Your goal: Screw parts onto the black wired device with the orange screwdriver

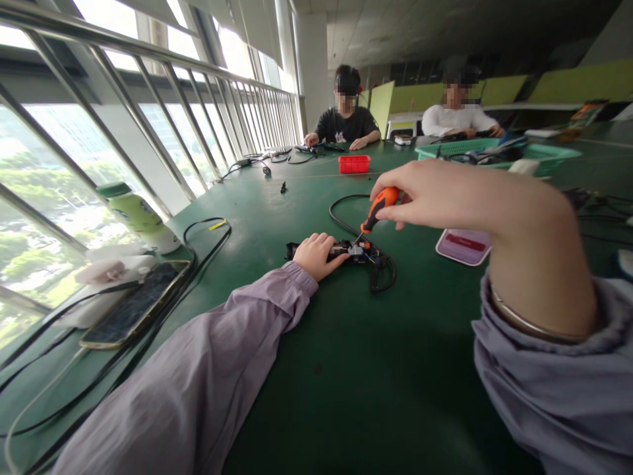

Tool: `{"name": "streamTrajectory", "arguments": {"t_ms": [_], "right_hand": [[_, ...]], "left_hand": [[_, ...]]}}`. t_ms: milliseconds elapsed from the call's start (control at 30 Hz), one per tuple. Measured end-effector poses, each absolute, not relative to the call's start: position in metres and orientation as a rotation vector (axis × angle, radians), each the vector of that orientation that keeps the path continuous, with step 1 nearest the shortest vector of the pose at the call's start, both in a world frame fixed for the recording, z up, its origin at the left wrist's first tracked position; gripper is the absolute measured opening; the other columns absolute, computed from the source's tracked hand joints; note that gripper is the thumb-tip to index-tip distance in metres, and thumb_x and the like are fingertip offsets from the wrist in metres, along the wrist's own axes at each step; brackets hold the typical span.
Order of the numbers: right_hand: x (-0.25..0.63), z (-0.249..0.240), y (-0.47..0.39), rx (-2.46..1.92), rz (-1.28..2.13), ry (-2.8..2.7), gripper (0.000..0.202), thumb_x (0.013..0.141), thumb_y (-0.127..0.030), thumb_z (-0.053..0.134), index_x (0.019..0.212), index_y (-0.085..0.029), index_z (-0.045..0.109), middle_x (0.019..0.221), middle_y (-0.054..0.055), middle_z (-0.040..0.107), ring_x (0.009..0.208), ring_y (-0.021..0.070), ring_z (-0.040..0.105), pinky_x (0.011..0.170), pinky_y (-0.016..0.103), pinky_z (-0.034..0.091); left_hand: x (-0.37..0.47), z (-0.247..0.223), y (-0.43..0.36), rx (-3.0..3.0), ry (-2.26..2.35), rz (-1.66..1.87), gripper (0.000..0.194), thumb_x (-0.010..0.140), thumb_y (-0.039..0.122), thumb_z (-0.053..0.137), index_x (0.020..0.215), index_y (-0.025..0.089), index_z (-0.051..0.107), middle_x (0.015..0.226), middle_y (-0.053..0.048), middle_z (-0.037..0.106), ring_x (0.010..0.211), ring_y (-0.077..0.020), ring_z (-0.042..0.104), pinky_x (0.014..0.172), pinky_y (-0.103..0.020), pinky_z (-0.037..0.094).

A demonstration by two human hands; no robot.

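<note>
On green counter (386, 376), about black device (356, 251), are noted: red basket (355, 165), 12 o'clock; turquoise basket (556, 154), 2 o'clock; bottle (138, 214), 9 o'clock.

At the frame's centre, the left hand (317, 256) clasps a black device (357, 251) with exposed wires, lying on the green tabletop (346, 369). Just right of it, the right hand (420, 190) holds an orange-and-black screwdriver (380, 207) tilted, its tip down at the device. A red basket (354, 165) stands upper centre, a teal basket (548, 157) upper right; a green-capped bottle (136, 214) and a phone (133, 309) are at the left.
</note>
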State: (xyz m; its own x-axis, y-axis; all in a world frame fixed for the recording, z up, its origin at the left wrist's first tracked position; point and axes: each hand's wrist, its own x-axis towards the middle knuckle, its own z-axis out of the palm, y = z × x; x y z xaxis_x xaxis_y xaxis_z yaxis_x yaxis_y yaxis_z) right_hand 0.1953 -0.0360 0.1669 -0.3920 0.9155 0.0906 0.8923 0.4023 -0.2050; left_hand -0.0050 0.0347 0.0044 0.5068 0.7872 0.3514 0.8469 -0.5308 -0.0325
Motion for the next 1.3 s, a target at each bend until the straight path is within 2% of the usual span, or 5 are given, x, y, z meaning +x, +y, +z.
{"name": "streamTrajectory", "arguments": {"t_ms": [433, 667, 900, 1100, 1300], "right_hand": [[0.1915, 0.1706, -0.0427, -1.567, 0.237, -2.565, 0.023, 0.077, -0.037, 0.053, 0.089, -0.023, 0.067, 0.067, 0.003, 0.064, 0.058, 0.0177, 0.057, 0.053, 0.032, 0.037], [0.1916, 0.1697, -0.0404, -1.744, 0.188, -2.408, 0.051, 0.082, -0.058, 0.04, 0.078, -0.016, 0.068, 0.053, 0.007, 0.058, 0.049, 0.017, 0.052, 0.053, 0.033, 0.038], [0.1945, 0.1707, -0.0373, -1.494, 0.179, -2.61, 0.033, 0.08, -0.045, 0.048, 0.1, -0.026, 0.066, 0.083, 0.004, 0.065, 0.063, 0.0151, 0.055, 0.056, 0.029, 0.035], [0.1866, 0.1731, -0.0451, -1.805, 0.339, -2.535, 0.043, 0.086, -0.051, 0.034, 0.098, -0.02, 0.062, 0.054, 0.002, 0.057, 0.047, 0.014, 0.05, 0.054, 0.029, 0.035], [0.1932, 0.1701, -0.0411, -1.691, 0.152, -2.527, 0.031, 0.079, -0.033, 0.048, 0.107, -0.024, 0.055, 0.066, 0.001, 0.061, 0.051, 0.0144, 0.052, 0.049, 0.029, 0.032]], "left_hand": [[-0.0058, 0.0029, 0.0362, -2.54, -1.397, -0.449, 0.043, 0.087, 0.057, 0.039, 0.093, 0.018, 0.057, 0.092, -0.007, 0.058, 0.086, -0.0213, 0.053, 0.078, -0.033, 0.042], [-0.005, 0.0025, 0.0346, -2.539, -1.388, -0.455, 0.042, 0.086, 0.057, 0.04, 0.092, 0.018, 0.056, 0.092, -0.007, 0.059, 0.086, -0.0212, 0.053, 0.078, -0.033, 0.042], [-0.0048, 0.0031, 0.0338, -2.542, -1.405, -0.444, 0.042, 0.086, 0.056, 0.041, 0.093, 0.018, 0.057, 0.092, -0.007, 0.059, 0.086, -0.0216, 0.053, 0.078, -0.033, 0.042], [-0.0048, 0.0033, 0.0345, -2.542, -1.399, -0.456, 0.042, 0.087, 0.057, 0.04, 0.093, 0.018, 0.057, 0.092, -0.007, 0.059, 0.087, -0.0211, 0.053, 0.079, -0.033, 0.042], [-0.0052, 0.0037, 0.0341, -2.548, -1.402, -0.449, 0.04, 0.086, 0.055, 0.042, 0.094, 0.018, 0.056, 0.093, -0.007, 0.059, 0.087, -0.0212, 0.053, 0.079, -0.033, 0.042]]}}
